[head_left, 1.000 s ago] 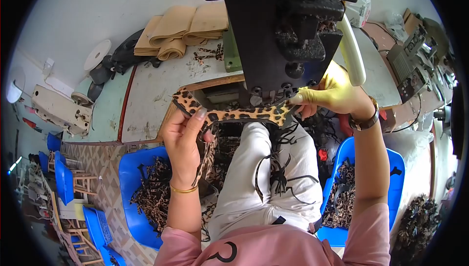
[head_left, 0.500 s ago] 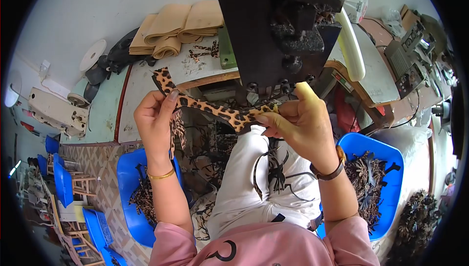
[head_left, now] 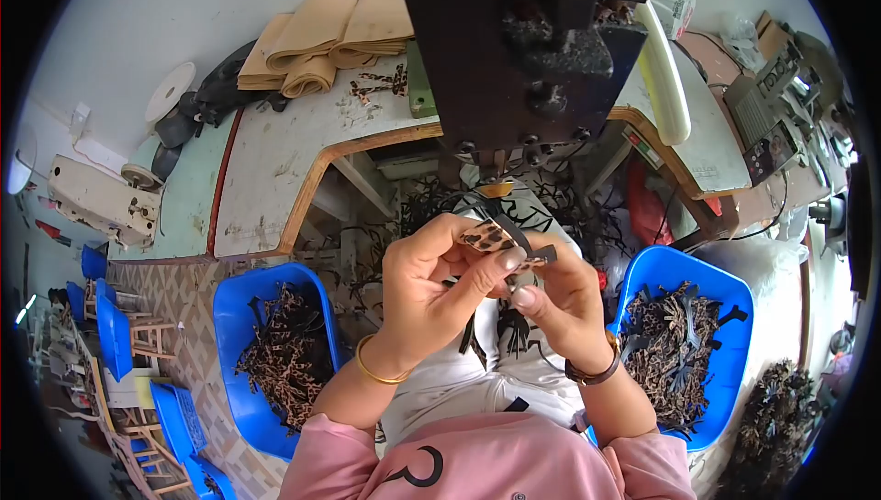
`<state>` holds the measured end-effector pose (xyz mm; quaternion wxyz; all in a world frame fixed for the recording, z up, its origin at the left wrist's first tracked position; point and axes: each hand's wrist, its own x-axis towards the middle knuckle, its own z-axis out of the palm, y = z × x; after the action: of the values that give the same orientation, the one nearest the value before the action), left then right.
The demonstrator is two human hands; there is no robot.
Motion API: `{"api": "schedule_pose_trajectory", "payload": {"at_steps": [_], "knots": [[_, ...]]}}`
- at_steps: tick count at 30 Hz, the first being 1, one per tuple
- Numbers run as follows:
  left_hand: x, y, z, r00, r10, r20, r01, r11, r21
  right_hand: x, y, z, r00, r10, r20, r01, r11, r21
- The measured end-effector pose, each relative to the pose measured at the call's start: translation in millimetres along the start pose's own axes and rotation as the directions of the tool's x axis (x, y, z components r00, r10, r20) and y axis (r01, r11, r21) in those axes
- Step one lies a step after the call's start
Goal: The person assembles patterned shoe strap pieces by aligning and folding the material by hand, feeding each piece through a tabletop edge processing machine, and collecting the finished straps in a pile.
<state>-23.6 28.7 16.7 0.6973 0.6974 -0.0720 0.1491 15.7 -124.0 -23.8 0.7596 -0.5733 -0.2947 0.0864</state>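
My left hand (head_left: 427, 284) pinches a leopard-print strip (head_left: 486, 237) between thumb and fingers, above my lap. Close against it, my right hand (head_left: 564, 303) is closed on the strip's other end, where a dark edge or backing shows. The strip is folded or bunched between the two hands, and much of it is hidden by the fingers. Dark strands (head_left: 518, 330) hang or lie just below the hands, over the white trousers (head_left: 450, 367). Above the hands stands a large black machine head (head_left: 523, 69).
A blue bin (head_left: 234, 367) of leopard-print strips stands at left, another blue bin (head_left: 739, 353) at right. The worktable (head_left: 266, 170) curves around the machine, with brown paper stacks (head_left: 317, 32) on it. Dark scraps (head_left: 418, 211) lie underneath.
Both hands have come down and together from beneath the machine head. The strip, stretched out between them before, is now gathered between the fingers.
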Motion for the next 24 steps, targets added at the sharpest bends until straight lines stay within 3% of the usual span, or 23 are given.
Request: {"api": "schedule_pose_trajectory", "payload": {"at_steps": [1,3,5,9,24], "knots": [[2,-1,4,1.0,-0.018,-0.011,0.017,0.994,-0.112,-4,-1,-2,0.993,0.106,0.058,-0.105,0.994,-0.019],[4,2,9,0.997,-0.059,-0.047,0.052,0.989,-0.137,-4,-12,-1,0.972,0.223,-0.078,-0.205,0.961,0.186],[7,-2,5,0.997,-0.074,-0.033,0.076,0.995,0.069,0,-10,-21,0.97,0.21,-0.122,-0.197,0.974,0.11],[15,-10,2,0.99,-0.14,-0.029,0.143,0.977,0.157,16,-19,-28,0.967,0.183,-0.179,-0.187,0.982,-0.007],[23,-10,14,0.983,-0.132,-0.129,0.138,0.99,0.039,32,-19,-32,0.962,0.186,-0.198,-0.187,0.982,0.012]]}}
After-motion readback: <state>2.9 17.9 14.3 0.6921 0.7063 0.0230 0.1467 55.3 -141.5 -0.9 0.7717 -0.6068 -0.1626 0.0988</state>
